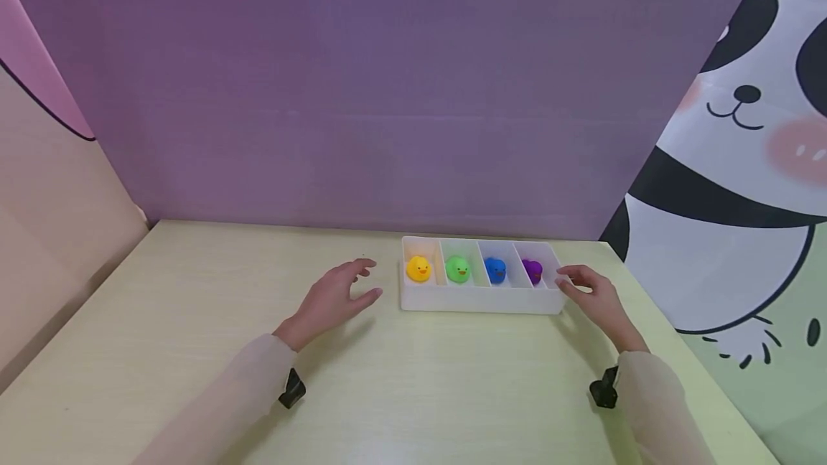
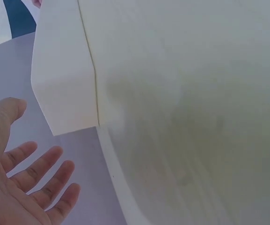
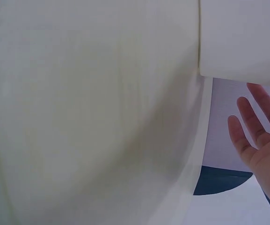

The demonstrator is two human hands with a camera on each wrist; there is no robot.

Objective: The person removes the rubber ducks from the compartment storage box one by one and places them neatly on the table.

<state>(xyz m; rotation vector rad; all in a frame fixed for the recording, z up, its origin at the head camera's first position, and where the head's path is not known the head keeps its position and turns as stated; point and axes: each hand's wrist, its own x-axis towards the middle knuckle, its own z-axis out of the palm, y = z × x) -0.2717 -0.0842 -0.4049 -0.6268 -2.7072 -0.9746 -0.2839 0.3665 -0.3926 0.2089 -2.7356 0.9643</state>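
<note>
Box (image 1: 481, 300), white, four compartments, sits on the counter (image 1: 388, 393) near its far edge, right of centre. One duck per compartment, left to right: yellow duck (image 1: 418, 269), green duck (image 1: 458, 269), blue duck (image 1: 495, 270), purple duck (image 1: 533, 271). Left hand (image 1: 329, 305) is off the box's left end, near but apart; its grip is apart, thumb away from fingers, and the left wrist view shows the four fingers spread. Right hand (image 1: 597, 305) is at the box's right end, thumb and forefinger right by the end wall; its grip is apart, fingers extended in the right wrist view, contact with the box can't be told. Both arms in pale sleeves (image 1: 226, 400). Purple backdrop (image 1: 388, 92) behind, panda print (image 1: 743, 171) at right.
</note>
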